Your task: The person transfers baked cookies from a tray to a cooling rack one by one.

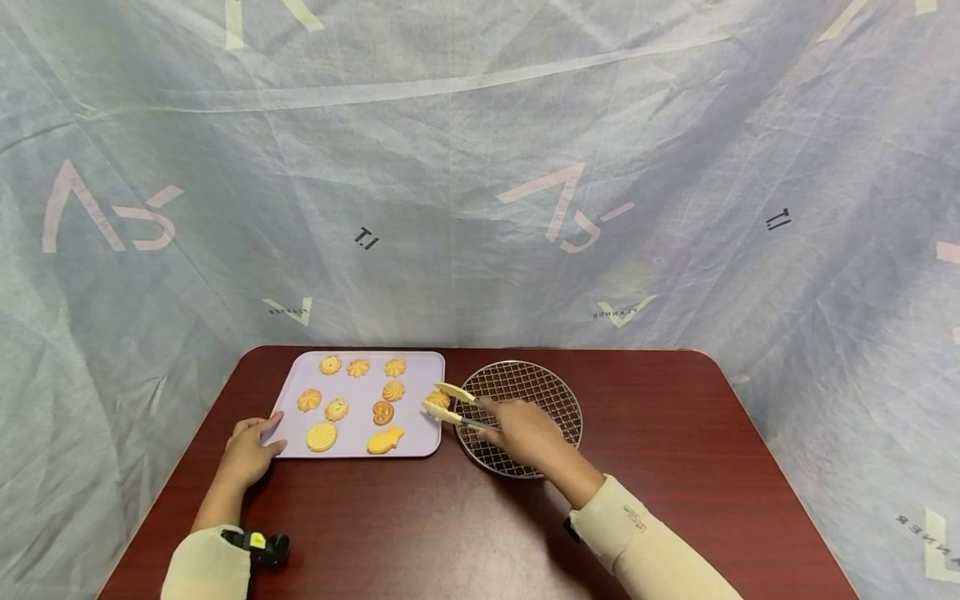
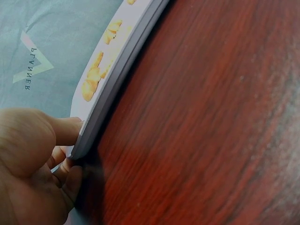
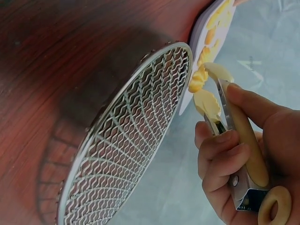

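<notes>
Gripping cream-and-metal tongs [image 3: 245, 136] in the right hand [image 1: 525, 429], pinching a pale lavender rectangular tray [image 1: 420, 433] near its near-left corner with the left hand [image 1: 253, 450].
With hands well apart, straddling a golden ridged biscuit [image 1: 438, 398] at the tray's right edge, just beside a round silver wire-mesh rack [image 1: 517, 383]; cannot tell if clamped.

The rack [image 3: 133, 124] looks shiny metal, tray [image 1: 351, 429] smooth plastic, and table [image 1: 660, 433] glossy wood.
</notes>
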A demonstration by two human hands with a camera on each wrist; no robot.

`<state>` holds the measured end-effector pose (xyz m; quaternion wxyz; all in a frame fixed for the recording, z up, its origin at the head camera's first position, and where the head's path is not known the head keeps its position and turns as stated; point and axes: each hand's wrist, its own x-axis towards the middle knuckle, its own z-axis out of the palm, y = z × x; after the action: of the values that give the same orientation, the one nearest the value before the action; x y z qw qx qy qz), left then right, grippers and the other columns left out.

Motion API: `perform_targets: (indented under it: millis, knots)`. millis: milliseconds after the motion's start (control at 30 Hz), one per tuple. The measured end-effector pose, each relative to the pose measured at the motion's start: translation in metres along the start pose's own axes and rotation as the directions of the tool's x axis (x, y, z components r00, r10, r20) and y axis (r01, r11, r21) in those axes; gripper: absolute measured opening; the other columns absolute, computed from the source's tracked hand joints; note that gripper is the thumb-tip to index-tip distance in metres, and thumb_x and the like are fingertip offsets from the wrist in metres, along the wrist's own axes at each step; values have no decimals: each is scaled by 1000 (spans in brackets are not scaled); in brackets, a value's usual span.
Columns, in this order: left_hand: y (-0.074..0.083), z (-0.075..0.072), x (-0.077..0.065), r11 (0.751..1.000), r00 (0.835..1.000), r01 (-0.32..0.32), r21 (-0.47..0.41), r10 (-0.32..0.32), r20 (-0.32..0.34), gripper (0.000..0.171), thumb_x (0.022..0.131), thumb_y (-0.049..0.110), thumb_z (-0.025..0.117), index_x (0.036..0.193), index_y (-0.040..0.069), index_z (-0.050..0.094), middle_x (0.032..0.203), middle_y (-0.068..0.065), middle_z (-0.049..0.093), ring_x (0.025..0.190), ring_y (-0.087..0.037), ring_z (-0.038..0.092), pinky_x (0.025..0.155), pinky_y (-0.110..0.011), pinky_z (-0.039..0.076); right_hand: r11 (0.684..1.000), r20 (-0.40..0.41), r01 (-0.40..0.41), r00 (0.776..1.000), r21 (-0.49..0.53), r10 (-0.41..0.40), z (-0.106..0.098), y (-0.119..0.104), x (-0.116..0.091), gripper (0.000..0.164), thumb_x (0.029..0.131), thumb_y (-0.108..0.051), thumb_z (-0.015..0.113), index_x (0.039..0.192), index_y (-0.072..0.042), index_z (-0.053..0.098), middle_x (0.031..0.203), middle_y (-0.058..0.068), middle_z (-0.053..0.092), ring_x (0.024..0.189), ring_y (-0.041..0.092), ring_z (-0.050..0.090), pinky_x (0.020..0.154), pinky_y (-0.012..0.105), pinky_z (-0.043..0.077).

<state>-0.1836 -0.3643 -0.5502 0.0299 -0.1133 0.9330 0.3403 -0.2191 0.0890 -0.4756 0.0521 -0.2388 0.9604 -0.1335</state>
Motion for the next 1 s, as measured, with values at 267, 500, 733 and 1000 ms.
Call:
perform_targets:
  millis: [267,500,733,1000]
  knots:
    - [0,1,-1,1000,1000,-6,7,6,-10,60,100,5,60,153,-8,36,144,-40,29,134,-58,30,111,-70,26,999,9,-24,1000,22,24,-1,7,-4,62,96,-39,73,152,-20,53,115,14,73,101,34,70,84,50,58]
    - [0,1,1,1000,1000,10,3,-10,0,60,101,5,59,154,-7,34,145,-39,27,134,-58,28,112,-70,24,999,-6,-40,999,36,40,-2,13,-8,63,96,-39,73,152,-19,53,112,14,74,80,26,68,70,42,58]
    - [0,0,1,1000,1000,2,3,-2,2,60,100,5,60,153,-7,35,145,-39,28,134,-59,29,112,-70,25,997,-14,-54,998,48,55,-6,20,-11,63,96,-38,73,152,-19,53,115,16,74,80,25,68,73,43,58]
    - [-2,1,1,1000,1000,-11,2,11,-8,59,99,4,60,152,-8,37,144,-39,29,133,-59,30,111,-70,25,997,-31,-61,998,45,63,-8,27,-14,62,96,-37,73,151,-18,55,115,16,74,90,30,71,77,47,59]
